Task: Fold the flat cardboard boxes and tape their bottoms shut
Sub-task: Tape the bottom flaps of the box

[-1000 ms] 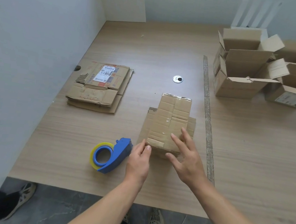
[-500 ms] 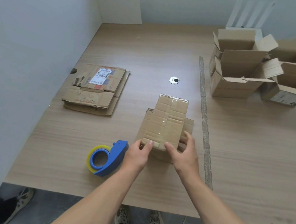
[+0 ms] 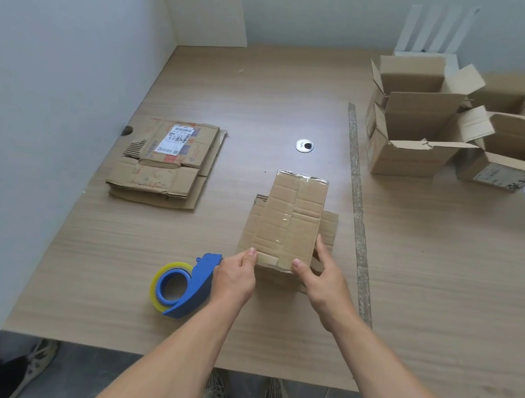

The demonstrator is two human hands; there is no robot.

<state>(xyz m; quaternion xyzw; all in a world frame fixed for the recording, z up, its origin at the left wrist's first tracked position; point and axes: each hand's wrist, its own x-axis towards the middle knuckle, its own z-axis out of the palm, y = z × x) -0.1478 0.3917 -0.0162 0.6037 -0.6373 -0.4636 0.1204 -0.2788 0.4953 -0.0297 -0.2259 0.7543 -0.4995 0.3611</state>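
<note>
A folded cardboard box (image 3: 288,221) stands upside down in the middle of the table, clear tape running along its bottom seam. My left hand (image 3: 235,278) grips its near left corner, thumb on top. My right hand (image 3: 322,279) holds the near right corner, thumb on top and fingers down the right side. A blue tape dispenser (image 3: 184,284) with a yellow-edged roll lies just left of my left hand. A stack of flat cardboard boxes (image 3: 166,162) lies at the left.
Several folded open boxes (image 3: 424,125) stand at the back right. A metal grommet (image 3: 304,145) sits behind the box. A worn tape strip (image 3: 359,209) runs along the table on the right. A white partition (image 3: 53,112) borders the left edge.
My right hand has come in from above the box's near edge and closed on its right corner. My left hand stays at the left corner.
</note>
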